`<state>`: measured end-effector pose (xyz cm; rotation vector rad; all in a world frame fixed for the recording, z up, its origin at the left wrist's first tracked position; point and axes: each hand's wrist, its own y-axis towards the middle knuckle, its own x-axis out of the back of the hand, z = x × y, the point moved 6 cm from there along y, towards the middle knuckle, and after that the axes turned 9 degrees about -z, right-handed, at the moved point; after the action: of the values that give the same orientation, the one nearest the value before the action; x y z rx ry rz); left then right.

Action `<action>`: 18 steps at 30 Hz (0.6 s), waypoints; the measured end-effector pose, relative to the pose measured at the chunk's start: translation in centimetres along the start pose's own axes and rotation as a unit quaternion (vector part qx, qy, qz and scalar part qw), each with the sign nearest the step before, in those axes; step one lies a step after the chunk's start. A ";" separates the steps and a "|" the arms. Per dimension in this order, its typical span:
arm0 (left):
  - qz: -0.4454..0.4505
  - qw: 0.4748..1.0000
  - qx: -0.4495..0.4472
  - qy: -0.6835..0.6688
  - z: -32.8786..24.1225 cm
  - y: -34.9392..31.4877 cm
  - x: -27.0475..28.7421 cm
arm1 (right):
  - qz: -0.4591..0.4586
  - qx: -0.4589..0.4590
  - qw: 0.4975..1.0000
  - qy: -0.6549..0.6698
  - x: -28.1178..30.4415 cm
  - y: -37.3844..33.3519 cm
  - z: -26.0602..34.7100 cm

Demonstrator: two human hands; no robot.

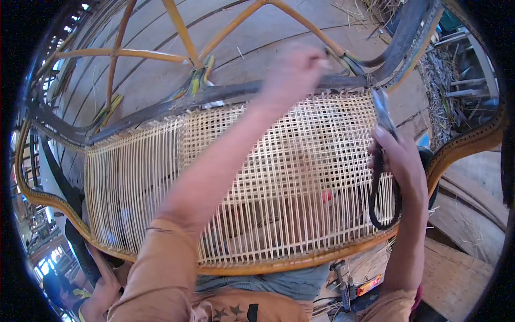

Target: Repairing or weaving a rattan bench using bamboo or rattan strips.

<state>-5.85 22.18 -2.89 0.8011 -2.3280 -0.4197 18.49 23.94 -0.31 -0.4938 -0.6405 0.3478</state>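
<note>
A rattan frame spans the view, with a cane panel point(257, 172) of pale strands across it. Its upper right part is woven in an open grid; to the left and along the near edge only parallel strands run. Over the far dark rail point(230, 90), my left hand point(298, 70) is raised and blurred. Its fingers look curled closed; what they hold, if anything, I cannot make out. My right hand point(396, 150) is closed around shears point(382, 107) with a metal head and black looped handles. The metal end points at the panel's far right corner; the loop hangs over its right edge.
Bent rattan poles point(182, 32) rise beyond the far rail. A curved arm point(466, 153) bounds the frame at right, near cane scraps point(442, 102) and plywood point(453, 279). A hammer-like tool point(343, 287) lies by my lap. Another person point(96, 292) is at lower left.
</note>
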 end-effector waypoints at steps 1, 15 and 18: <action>0.023 0.997 0.070 0.032 1.1 -1.2 3.6 | 0.001 -0.004 1.000 -0.007 1.2 -1.4 -1.4; -0.022 0.937 0.315 0.152 2.5 -23.1 27.7 | 0.074 -0.126 0.962 0.231 -0.5 -24.3 -17.8; -0.038 0.938 0.323 0.119 1.2 -24.1 27.0 | 0.102 -0.120 0.969 0.190 -2.9 -26.0 -17.1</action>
<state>-12.71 -13.41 -2.79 1.1698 -2.2099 0.4259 31.41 -4.51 0.36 -0.8375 -0.2587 0.3585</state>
